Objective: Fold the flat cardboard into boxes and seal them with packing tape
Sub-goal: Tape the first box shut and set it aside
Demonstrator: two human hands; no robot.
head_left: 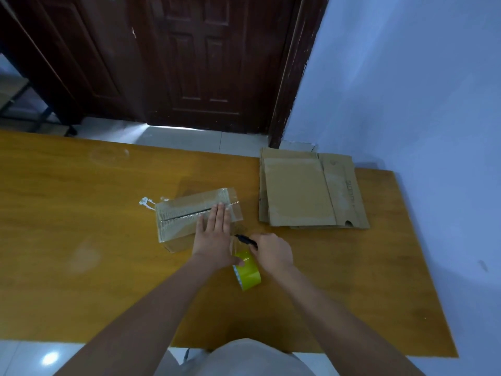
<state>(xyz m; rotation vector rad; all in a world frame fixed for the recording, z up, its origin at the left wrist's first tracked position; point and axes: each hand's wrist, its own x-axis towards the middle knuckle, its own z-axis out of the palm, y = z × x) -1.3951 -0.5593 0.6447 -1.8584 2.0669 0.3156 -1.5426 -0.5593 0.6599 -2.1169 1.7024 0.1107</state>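
**A:** Wooden surface (81,213) by the dark door (200,63), blue wall on the right. So where's the person at with this?

**B:** Taping step, I'd say. One small box (187,213) is folded up and sitting mid-surface, shiny tape already across the top seam. Left hand (217,234) lies flat on it, fingers straight, pressing the strip down at the right end.

**A:** And the other hand?

**B:** Right hand (272,252) is curled round a black cutter (246,239), or maybe a pen, can't tell which. It's just beside the box's near corner. Yellow tape roll (247,272) stands on edge between the two wrists, and a clear bit of tape seems to run from it up to the box.

**A:** So cut it free next?

**B:** My guess, yeah. Needs the tape held taut and the blade kept away from those left fingers. Then the loose end gets smoothed over the side.

**A:** More to go?

**B:** Plenty, flat cardboard stack (309,191) sits untouched near the wall.
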